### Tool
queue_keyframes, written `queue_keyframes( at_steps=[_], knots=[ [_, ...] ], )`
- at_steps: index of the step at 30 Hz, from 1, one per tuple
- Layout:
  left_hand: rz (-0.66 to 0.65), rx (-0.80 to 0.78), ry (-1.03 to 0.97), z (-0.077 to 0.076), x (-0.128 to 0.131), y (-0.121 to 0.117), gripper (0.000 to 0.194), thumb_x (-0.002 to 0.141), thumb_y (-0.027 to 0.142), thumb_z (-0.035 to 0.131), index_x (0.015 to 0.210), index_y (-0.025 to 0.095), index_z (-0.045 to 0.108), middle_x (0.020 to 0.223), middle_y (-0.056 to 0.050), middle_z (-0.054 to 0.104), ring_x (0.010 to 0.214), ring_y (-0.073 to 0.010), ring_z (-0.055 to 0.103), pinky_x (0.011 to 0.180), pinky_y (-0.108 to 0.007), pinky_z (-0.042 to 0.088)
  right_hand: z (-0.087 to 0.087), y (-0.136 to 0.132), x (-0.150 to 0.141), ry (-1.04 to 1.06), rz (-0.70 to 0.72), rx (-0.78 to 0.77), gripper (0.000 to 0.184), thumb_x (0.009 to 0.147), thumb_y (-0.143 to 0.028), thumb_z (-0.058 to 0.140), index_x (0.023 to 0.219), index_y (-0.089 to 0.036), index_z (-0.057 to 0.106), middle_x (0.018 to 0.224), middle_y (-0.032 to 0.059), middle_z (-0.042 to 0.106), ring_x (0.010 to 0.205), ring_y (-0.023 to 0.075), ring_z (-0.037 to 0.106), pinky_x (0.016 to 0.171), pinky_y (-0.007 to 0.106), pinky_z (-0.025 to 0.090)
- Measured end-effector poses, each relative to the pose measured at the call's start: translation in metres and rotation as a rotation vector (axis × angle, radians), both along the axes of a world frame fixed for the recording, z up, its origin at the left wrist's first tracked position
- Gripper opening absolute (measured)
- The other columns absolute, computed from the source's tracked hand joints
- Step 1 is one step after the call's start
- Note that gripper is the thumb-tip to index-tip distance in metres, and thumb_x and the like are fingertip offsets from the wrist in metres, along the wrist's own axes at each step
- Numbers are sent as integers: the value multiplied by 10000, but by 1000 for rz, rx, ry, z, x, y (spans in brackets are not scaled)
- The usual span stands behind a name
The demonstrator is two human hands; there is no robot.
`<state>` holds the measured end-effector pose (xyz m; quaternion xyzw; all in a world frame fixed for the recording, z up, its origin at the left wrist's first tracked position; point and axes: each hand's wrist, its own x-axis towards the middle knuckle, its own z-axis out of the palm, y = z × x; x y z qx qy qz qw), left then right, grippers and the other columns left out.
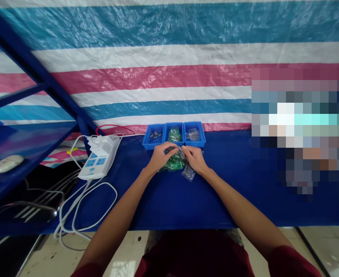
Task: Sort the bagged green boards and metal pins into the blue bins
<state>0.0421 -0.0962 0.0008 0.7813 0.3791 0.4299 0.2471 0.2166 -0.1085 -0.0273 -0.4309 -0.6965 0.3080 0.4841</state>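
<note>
My left hand (162,156) and my right hand (194,157) meet just in front of the blue bins, fingertips pinched close together. Between them is a small clear plastic bag (180,153), partly covered by the fingers. Beneath my hands lies a heap of green-and-clear bags (173,163). A small clear packet with little metal parts (189,173) rests on the table below my right hand. Behind stand three joined blue bins: the left bin (150,146) holds thin metal pins, the middle bin (173,125) green bags with pale pieces, the right bin (194,145) clear bags.
On the left, a white power strip (97,163) carries plugs, with looped white cables (79,204) hanging past the edge of the blue table (181,207). A blue metal frame (62,98) rises at the left. A striped plastic sheet (163,77) hangs behind. The far right is blurred out.
</note>
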Motion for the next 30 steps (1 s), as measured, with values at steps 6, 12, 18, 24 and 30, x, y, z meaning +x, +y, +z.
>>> queue_keyframes(
  at_steps=[6, 12, 18, 24, 30],
  knots=[
    [31, -141, -161, -6, 0, 4, 262, 822, 390, 634, 948, 164, 601, 749, -17, 678, 706, -152, 644, 699, -268, 500, 2, -3, 2, 13, -119, 98, 315, 937, -412, 398, 978, -181, 609, 708, 3, 570, 586, 121, 500, 590, 247, 404],
    [-21, -250, -345, -7, 0, 8, 337, 783, 405, 681, 982, 180, 527, 668, 17, 636, 598, -118, 606, 629, -244, 495, 0, -3, 1, -50, -52, 253, 272, 892, -290, 497, 1140, -240, 597, 1025, 65, 595, 663, 129, 551, 627, 281, 485],
    [-60, -239, -243, -3, -2, 5, 350, 873, 468, 549, 870, 138, 664, 676, -20, 628, 618, -131, 576, 621, -258, 474, 2, -2, 0, -53, -101, 296, 215, 925, -339, 490, 932, -200, 654, 893, 61, 610, 764, 154, 569, 693, 282, 470],
    [32, -36, -89, 1, -1, 3, 291, 810, 442, 642, 814, 156, 691, 830, -48, 633, 715, -140, 571, 647, -259, 461, 3, -2, 0, -43, -83, 263, 267, 940, -370, 454, 855, -180, 620, 753, 22, 543, 658, 132, 498, 640, 263, 409],
    [-85, -223, -264, -3, -2, 3, 263, 842, 321, 587, 1047, 159, 618, 775, -36, 672, 656, -136, 605, 626, -252, 485, 6, -2, 0, -60, -56, 188, 332, 948, -407, 415, 736, -190, 549, 671, -6, 481, 626, 127, 457, 614, 256, 355]
  ],
)
